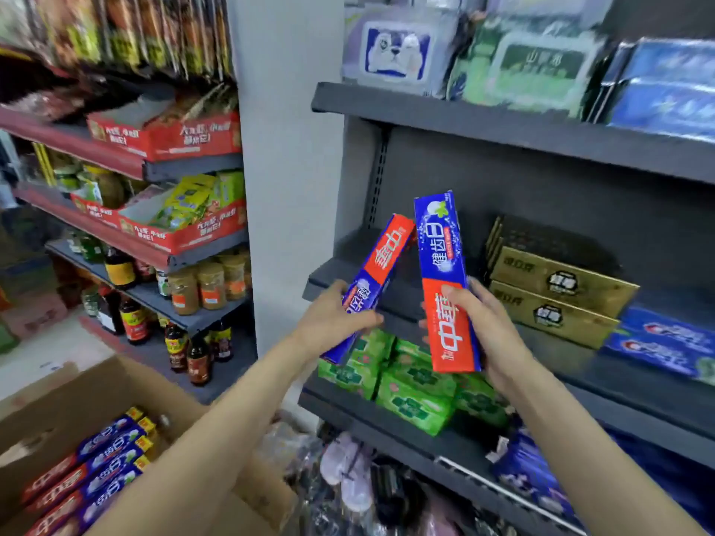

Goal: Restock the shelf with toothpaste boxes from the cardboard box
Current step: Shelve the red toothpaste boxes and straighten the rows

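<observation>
While 2 toothpaste boxes are held up at the centre of the frame, each hand has its own: the left hand [336,323] is wrapped round the lower half of the tilted toothpaste box [373,279], and the right hand [488,330] grips the lower, red end of the upright toothpaste box [445,280], thumb across its front face. Their top corners nearly meet, in front of the bare left stretch of the dark shelf [390,299]. To the right on that shelf sit gold boxes [557,292] and, beyond them, blue boxes [665,346]. Below it lie green packs [414,392]. At the lower left of the frame the cardboard box [77,400] stands open, with more of the same red-and-blue cartons [93,470] lying in rows inside.

These cartons look light and stiff along their length, yet thin card would likely dent under a hard squeeze. Their glossy print may be a little slippery. Holding across the narrow width near the middle or lower third, as now, seems sound; laying them flat into the bare gap looks like what remains.
</observation>
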### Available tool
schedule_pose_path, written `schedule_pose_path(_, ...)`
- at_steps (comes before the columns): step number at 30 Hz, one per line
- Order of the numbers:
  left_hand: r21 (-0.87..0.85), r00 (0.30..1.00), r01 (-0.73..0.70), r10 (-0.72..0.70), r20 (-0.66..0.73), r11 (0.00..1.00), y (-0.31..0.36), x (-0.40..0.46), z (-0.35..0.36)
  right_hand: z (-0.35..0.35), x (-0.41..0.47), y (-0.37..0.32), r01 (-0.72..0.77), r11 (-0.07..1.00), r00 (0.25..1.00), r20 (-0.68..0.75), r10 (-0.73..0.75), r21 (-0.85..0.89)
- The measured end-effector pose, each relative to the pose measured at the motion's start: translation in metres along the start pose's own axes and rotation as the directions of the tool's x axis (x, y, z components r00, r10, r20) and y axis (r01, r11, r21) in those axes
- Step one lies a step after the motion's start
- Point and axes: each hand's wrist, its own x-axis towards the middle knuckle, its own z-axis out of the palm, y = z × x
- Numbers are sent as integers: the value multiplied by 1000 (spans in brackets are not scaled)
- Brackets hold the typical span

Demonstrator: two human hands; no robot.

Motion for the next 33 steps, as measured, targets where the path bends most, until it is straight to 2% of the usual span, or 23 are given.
schedule_pose_path(2,153,992,-38,55,-110,988,10,18,5,-12,12,-11,5,999,1000,1,-5,-32)
schedule_pose_path(4,205,983,-19,56,-174,979,14,36,6,-20,31,-17,15,992,999,-41,-21,-124)
schedule_pose_path(6,153,975,6,28,-222,988,16,54,5,-23,57,-20,46,961,994,-87,-73,-273)
schedule_pose_path(9,76,963,26,-4,-271,997,15,82,-2,-18,100,-23,38,841,986,-117,-120,-540)
schedule_pose_path(11,102,959,47,-16,-283,994,13,101,-8,-12,128,-25,11,770,985,-127,-119,-638)
schedule_pose_path(13,116,962,68,-34,-270,991,12,121,-16,-7,153,-25,-46,751,986,-149,-70,-658)
schedule_pose_path(18,89,969,65,-41,-244,994,10,165,-29,-6,202,-16,-58,833,996,-91,9,-550)
schedule_pose_path(21,73,975,49,-32,-219,996,2,182,-31,-9,222,-9,-129,946,990,-97,105,-298)
schedule_pose_path(23,32,978,49,-42,-202,998,-3,191,-28,-9,233,-6,-155,983,986,-81,147,-100)
schedule_pose_path(25,-15,979,58,-60,-196,998,-6,199,-25,-6,246,-6,-118,993,986,-124,115,-22)
schedule_pose_path(29,-57,979,69,-79,-187,996,-7,209,-22,1,270,-25,1,998,975,-222,-16,-67)
schedule_pose_path(33,-48,980,72,-80,-181,996,-7,216,-22,5,286,-28,176,984,936,-309,-170,-10)
